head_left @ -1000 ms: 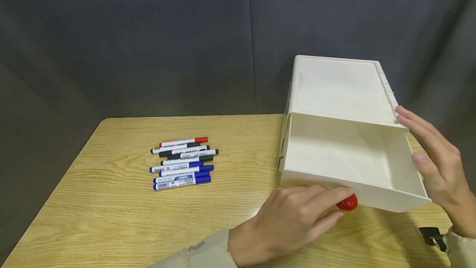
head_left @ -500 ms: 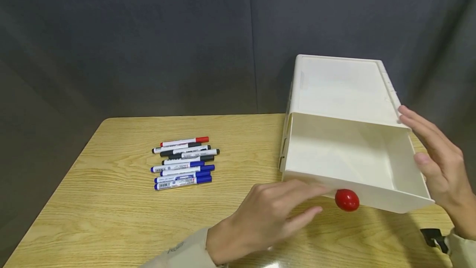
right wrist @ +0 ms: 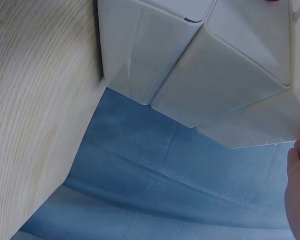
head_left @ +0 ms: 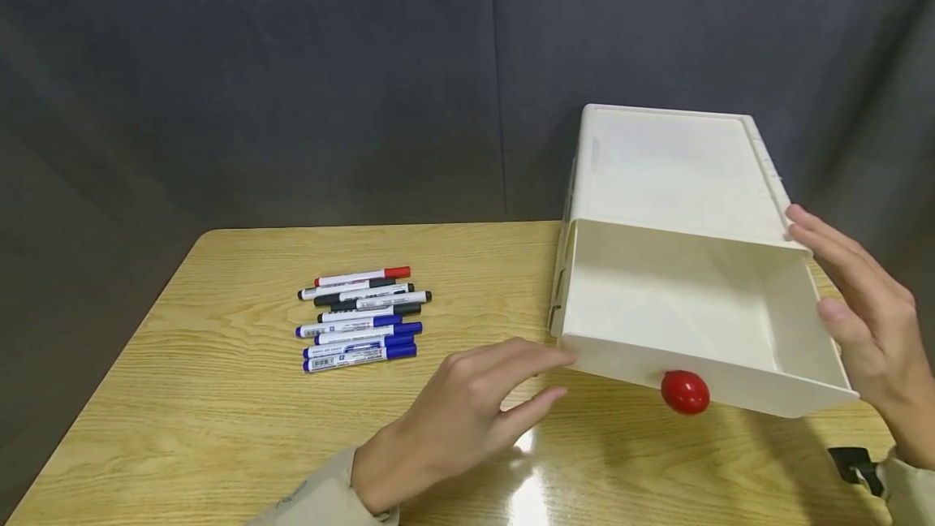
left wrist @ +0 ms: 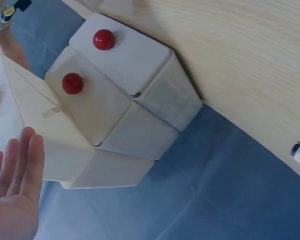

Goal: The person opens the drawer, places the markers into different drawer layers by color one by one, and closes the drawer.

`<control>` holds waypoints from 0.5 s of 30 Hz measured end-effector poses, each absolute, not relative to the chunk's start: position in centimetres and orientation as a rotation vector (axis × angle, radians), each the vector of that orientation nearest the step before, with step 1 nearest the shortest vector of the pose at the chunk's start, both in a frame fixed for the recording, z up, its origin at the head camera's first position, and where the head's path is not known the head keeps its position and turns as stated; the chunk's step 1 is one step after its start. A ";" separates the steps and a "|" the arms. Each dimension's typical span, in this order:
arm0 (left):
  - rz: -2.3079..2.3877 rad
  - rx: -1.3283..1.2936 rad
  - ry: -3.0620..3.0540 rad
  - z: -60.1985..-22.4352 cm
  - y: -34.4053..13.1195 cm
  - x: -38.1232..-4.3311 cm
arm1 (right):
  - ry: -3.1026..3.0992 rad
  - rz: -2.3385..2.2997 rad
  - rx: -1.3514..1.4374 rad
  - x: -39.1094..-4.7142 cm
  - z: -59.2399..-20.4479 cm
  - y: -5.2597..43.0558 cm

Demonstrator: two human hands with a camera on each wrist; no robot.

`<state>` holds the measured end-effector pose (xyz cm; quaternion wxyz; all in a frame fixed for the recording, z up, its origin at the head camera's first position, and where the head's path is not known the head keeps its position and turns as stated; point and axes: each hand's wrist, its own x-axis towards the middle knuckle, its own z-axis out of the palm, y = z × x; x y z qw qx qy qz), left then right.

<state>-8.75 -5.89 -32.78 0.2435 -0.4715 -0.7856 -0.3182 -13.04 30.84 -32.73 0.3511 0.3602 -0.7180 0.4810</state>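
A white drawer cabinet (head_left: 679,173) stands at the right of the table in the head view. Its top drawer (head_left: 672,299) is pulled out, with a round red knob (head_left: 685,393) on the front. Left of the knob is my left hand (head_left: 460,412), fingers extended and holding nothing. Its fingertips overlap the drawer's front left corner; I cannot tell whether they touch. My right hand (head_left: 869,315) is at the cabinet's right side, fingertips against the top edge. In the left wrist view, lower drawers (left wrist: 97,97) with red knobs (left wrist: 73,83) are pushed in.
Several markers (head_left: 358,351) with blue, black and red caps lie in a row on the wooden table (head_left: 219,420), left of the cabinet. A dark cloth (head_left: 351,88) hangs behind the table's far edge.
My left hand has let go of the red knob and moved left, away from it. The drawer stays pulled out. My right hand keeps its place at the cabinet's side.
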 end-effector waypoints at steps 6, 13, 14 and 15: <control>-0.881 -1.268 -2.142 -33.4 -6.9 -8.9 | -1.891 1.175 0.912 -13.0 -32.7 30.9; -0.876 -1.241 -2.166 -34.0 -8.4 -9.2 | -1.878 1.178 0.899 -12.6 -32.1 30.0; -0.879 -1.237 -2.175 -34.1 -8.7 -9.2 | -1.870 1.186 0.902 -12.5 -32.0 29.8; -0.886 -1.234 -2.183 -34.2 -8.9 -9.2 | -1.856 1.192 0.910 -12.5 -31.8 29.7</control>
